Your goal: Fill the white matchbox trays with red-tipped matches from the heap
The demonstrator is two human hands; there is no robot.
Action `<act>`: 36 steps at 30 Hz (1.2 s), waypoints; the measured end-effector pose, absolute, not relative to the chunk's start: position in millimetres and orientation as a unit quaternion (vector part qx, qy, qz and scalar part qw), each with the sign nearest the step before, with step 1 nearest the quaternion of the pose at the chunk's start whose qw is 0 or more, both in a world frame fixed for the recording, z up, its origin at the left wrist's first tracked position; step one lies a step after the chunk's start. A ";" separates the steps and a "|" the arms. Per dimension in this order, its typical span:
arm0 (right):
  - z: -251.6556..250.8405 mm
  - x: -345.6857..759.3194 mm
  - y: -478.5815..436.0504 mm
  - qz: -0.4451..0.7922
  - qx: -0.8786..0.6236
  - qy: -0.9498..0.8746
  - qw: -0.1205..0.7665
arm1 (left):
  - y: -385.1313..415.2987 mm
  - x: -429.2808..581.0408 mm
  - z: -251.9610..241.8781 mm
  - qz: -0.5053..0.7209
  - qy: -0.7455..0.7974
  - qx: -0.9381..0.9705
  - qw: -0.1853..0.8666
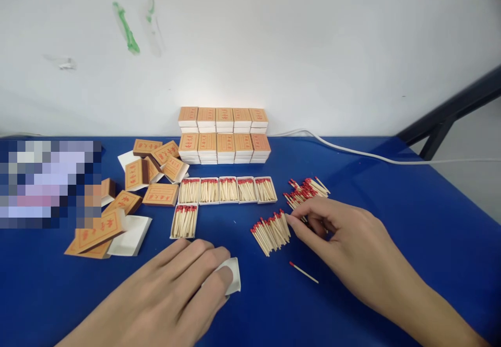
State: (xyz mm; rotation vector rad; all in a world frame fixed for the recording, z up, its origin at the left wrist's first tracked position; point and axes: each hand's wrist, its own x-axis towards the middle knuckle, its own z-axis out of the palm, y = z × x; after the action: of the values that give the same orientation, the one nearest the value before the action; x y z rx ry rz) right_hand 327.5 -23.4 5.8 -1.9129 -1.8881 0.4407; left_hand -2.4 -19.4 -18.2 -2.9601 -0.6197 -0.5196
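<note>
My left hand (191, 284) is closed around a small white matchbox tray (235, 276), mostly hidden under the fingers. My right hand (344, 237) has its thumb and forefinger close together at the right edge of a loose bunch of red-tipped matches (271, 233). Whether a match sits between those fingertips I cannot make out. Behind them lies a second heap of matches (305, 193), partly covered by the right hand. A single match (304, 272) rests apart in front. Several trays filled with matches (228, 190) form a row, and another filled tray (183, 222) stands before its left end.
Closed matchboxes (225, 146) are stacked in two rows against the white wall (313, 49). Orange matchbox sleeves (160, 194) and a white tray (131, 236) lie scattered at left on the blue tabletop (258, 305). A white cable (352, 150) runs along the back right.
</note>
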 end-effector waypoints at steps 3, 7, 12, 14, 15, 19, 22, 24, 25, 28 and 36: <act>13.9 331.1 -24.9 0.185 -0.675 -0.681 0.217 | -17.9 -1.5 -16.2 -0.170 -0.199 -0.964 0.036; 21.9 337.7 -31.2 0.238 -0.625 -0.732 0.133 | -16.3 -1.8 -14.7 -0.166 -0.189 -0.967 0.046; 21.3 341.5 -35.7 0.261 -0.589 -0.761 0.077 | -16.4 0.1 -13.9 -0.173 -0.197 -0.964 0.045; 21.3 344.5 -34.2 0.253 -0.585 -0.767 0.072 | -16.3 1.2 -13.9 -0.179 -0.203 -0.962 0.042; 21.4 346.4 -32.9 0.244 -0.588 -0.768 0.071 | -16.2 1.6 -14.0 -0.183 -0.206 -0.960 0.040; 20.0 351.7 -27.3 0.182 -0.636 -0.743 0.102 | -16.0 1.6 -14.1 -0.188 -0.208 -0.959 0.044; 14.4 348.0 -24.0 0.127 -0.683 -0.702 0.158 | -16.4 1.1 -13.1 -0.183 -0.204 -0.960 0.053; 9.6 341.3 -22.5 0.107 -0.704 -0.676 0.189 | -16.6 1.0 -12.8 -0.180 -0.205 -0.961 0.054; 7.5 337.4 -21.9 0.102 -0.711 -0.667 0.200 | -16.6 0.9 -13.0 -0.180 -0.206 -0.960 0.054; 3.6 326.7 -20.6 0.105 -0.716 -0.652 0.228 | -16.6 0.2 -15.3 -0.180 -0.202 -0.962 0.047; 0.5 328.5 -21.3 0.114 -0.711 -0.642 0.263 | -18.1 -2.0 -17.9 -0.173 -0.200 -0.964 0.033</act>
State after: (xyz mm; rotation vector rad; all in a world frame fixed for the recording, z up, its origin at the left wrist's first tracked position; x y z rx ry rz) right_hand 328.5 -21.3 0.5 -1.9241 -1.7361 0.3091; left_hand -2.0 -18.1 -17.9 -2.9664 -0.6168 -0.5340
